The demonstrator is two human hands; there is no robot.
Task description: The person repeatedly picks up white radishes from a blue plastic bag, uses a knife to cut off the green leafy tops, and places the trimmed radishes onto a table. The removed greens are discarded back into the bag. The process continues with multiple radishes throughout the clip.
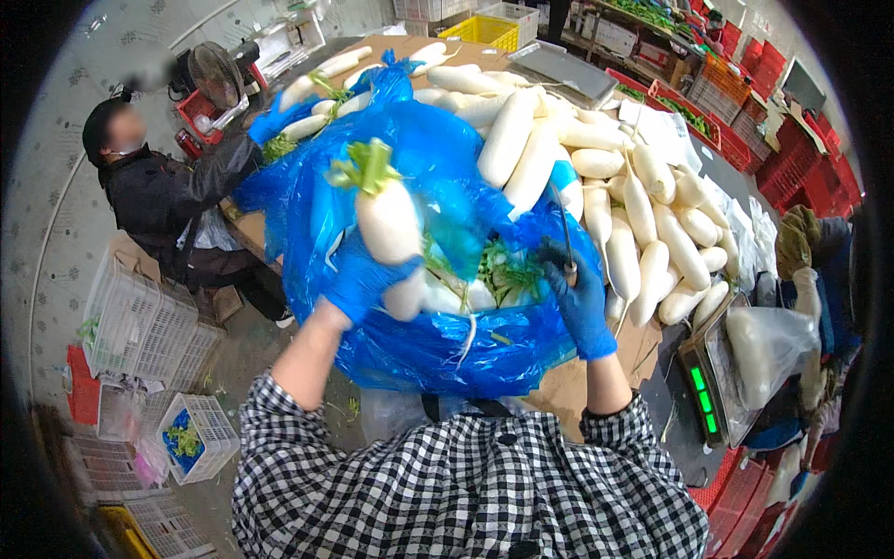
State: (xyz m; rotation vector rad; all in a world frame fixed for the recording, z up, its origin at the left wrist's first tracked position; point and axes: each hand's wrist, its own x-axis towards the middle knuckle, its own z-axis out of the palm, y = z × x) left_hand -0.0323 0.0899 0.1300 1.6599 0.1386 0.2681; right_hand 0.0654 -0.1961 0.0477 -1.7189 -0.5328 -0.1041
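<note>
My left hand, in a blue glove, grips a white daikon radish whose cut green leaf stubs point up and away from me. Below and around it spreads a large blue plastic bag, its mouth open, with more radishes and green tops inside. At the bag's right side my right hand, in a blue and dark glove, is closed on the handle of a knife; its thin blade points away from me. A large heap of trimmed daikon radishes lies just beyond and to the right.
A co-worker in dark clothes reaches over the table's left side with a blue-gloved hand. A lit digital scale stands at the right, near another person. A metal tray lies at the far edge. White crates stand on the floor at left.
</note>
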